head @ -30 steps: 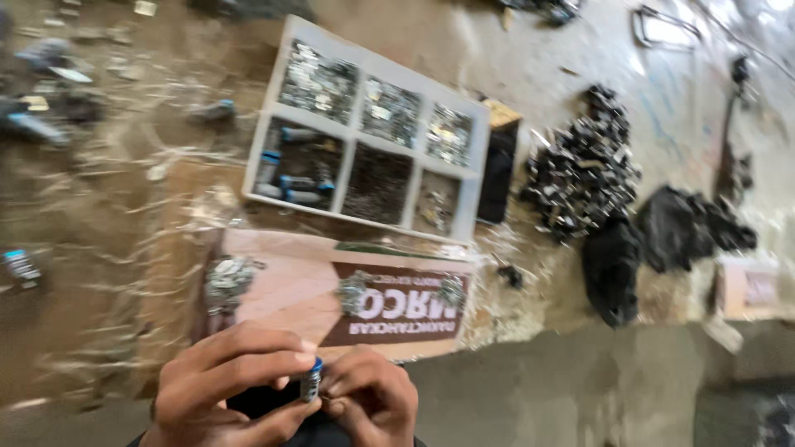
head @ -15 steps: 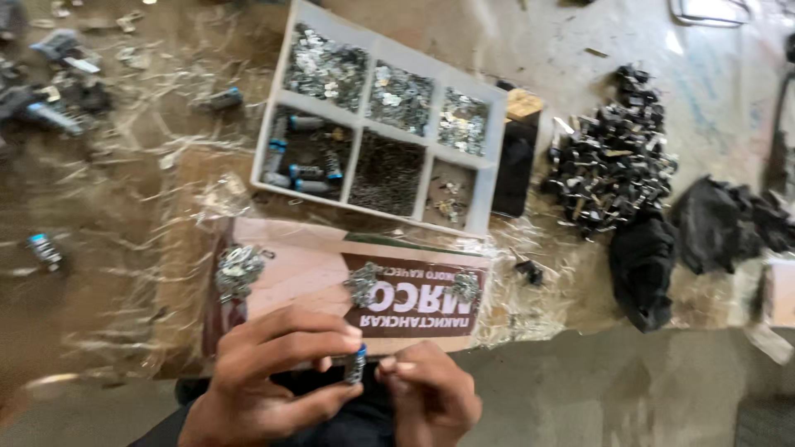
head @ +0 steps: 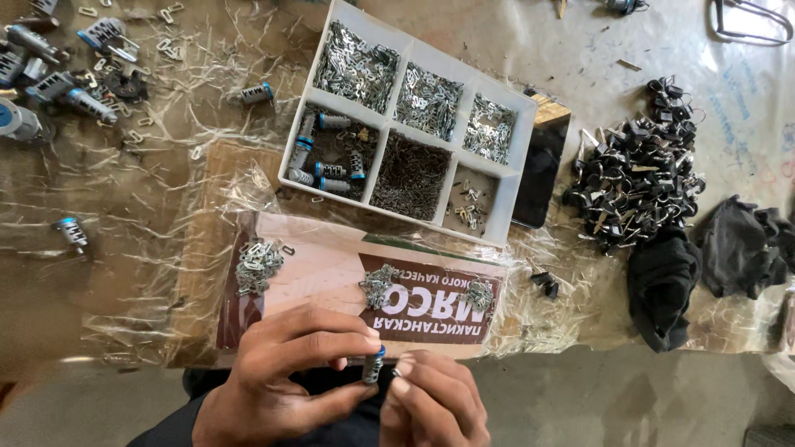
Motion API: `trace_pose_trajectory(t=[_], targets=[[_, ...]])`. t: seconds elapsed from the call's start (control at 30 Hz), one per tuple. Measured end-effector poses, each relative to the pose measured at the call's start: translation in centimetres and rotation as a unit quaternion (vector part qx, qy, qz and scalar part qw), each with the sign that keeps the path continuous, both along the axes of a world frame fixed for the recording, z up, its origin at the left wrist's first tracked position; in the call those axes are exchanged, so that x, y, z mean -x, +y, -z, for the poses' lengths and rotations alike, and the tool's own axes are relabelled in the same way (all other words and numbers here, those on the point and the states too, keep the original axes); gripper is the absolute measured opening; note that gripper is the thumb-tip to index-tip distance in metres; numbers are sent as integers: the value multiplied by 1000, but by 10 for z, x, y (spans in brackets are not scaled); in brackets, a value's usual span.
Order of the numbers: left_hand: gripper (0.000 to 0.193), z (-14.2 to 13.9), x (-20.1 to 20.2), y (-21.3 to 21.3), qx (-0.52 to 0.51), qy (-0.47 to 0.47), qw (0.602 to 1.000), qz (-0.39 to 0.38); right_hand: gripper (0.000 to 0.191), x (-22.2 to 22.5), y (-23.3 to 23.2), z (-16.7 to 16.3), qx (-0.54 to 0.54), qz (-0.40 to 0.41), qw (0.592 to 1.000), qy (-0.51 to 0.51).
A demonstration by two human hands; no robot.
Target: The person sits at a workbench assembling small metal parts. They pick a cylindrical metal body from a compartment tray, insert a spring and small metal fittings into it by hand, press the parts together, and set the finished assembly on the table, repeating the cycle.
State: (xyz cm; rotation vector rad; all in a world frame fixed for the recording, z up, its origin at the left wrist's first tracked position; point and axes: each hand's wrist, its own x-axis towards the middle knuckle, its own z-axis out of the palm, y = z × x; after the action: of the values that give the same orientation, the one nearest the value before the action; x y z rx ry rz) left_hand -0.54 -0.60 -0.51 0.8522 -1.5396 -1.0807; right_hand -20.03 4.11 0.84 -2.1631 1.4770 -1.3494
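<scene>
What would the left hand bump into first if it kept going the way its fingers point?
The left hand points its fingers to the right, at the small blue-capped metal cylinder they already pinch. Just past that it would meet the fingertips of the right hand, which touch the same cylinder; their relative depth is hard to judge.

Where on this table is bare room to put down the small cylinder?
Free: the carton between its two nearest clip piles, and the plastic sheet left of the carton. Crowded: the tray, the black key heap, the far left corner.
</scene>
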Motion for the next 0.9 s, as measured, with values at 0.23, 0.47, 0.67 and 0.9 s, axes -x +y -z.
trace_pose_trajectory(t=[0.23, 0.47, 0.67, 0.9], targets=[[42, -1, 1, 1, -29, 6, 999, 21, 21, 0, -6, 10, -28, -33, 987, -153], [43, -3, 9, 2, -1, -18, 1000, -7, 26, 10, -9, 1, -42, -45, 996, -71], [41, -5, 17, 0, 33, -95, 994, -43, 27, 16, -4, 2, -105, -68, 984, -125], [43, -2, 28, -6, 56, -34, 997, 40, 23, 43, 17, 11, -382, -37, 822, -421]])
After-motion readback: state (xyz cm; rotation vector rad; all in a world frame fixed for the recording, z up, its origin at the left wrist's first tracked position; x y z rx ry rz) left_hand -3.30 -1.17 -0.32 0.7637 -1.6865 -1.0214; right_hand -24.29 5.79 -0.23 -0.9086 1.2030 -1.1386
